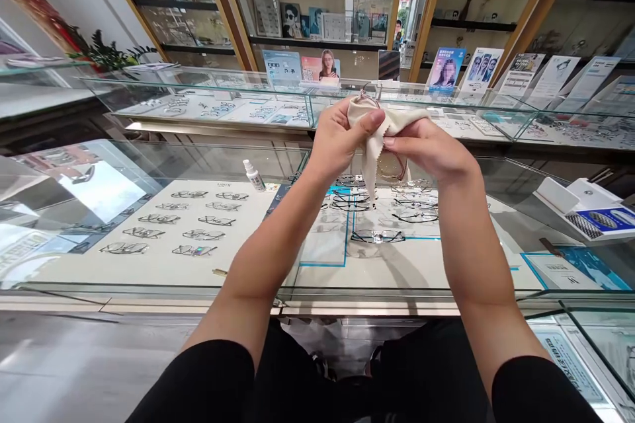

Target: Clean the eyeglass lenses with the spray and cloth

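Note:
Raised over the glass counter, my left hand (340,135) is closed with its thumb pressed on a cream-coloured cloth (370,168) with a zigzag edge. The cloth is folded around a pair of eyeglasses (391,165). One part of the thin frame sticks up above my left fingers, and a rim with its lens hangs below the cloth. From the other side my right hand (436,149) pinches the cloth, its thumb beside the lower rim. Fingers and cloth hide the middle of the eyeglasses. Under my hands, another pair of eyeglasses (378,236) lies on the counter.
Left on the counter are rows of eyeglasses (143,232) and a white spray bottle (254,176). At the right stands an open white and blue box (590,211). Behind runs another glass showcase (223,89) bearing upright display cards (444,71).

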The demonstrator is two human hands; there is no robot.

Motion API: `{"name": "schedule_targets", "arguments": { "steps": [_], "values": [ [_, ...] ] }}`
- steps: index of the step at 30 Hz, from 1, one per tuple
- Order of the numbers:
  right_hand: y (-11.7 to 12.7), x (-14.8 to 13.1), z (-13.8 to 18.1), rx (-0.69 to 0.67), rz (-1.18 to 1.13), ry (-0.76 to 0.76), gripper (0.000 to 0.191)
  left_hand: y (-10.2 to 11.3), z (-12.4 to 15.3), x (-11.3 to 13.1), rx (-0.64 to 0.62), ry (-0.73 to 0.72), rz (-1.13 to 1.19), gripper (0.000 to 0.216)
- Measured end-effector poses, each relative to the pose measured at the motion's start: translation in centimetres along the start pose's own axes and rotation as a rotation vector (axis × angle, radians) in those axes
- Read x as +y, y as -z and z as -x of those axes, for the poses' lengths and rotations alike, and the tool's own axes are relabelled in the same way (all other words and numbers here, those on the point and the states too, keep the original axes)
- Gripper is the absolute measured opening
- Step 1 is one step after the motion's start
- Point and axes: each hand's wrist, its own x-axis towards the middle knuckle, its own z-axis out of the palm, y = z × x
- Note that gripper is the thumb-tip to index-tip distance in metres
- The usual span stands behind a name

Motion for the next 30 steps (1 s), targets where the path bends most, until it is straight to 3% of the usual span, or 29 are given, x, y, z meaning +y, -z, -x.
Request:
{"name": "schedule_targets", "arguments": {
  "steps": [5,11,14,22,30],
  "values": [
    [0.4,-0.9,0.1,0.019,0.020,-0.004,0.031,-0.8,-0.3,0.5,0.014,-0.040,-0.033,0.059],
    [0.5,-1.0,0.1,0.014,-0.046,-0.063,0.028,2.1,-0.2,2.0,-0.286,0.111,-0.032,0.054],
    [0.6,-1.2,0.2,0.065,-0.083,-0.086,0.029,2.9,-0.3,2.4,-0.343,0.155,0.022,0.048],
    [0.0,-0.4,-0.2,0.104,-0.175,-0.096,0.036,1.1,0.4,0.4,-0.100,0.155,0.059,0.048],
    [-1.3,0.0,-0.9,0.051,-0.188,-0.107,0.042,0.2,0.6,-0.2,0.146,0.023,-0.056,0.048]
  ]
}}
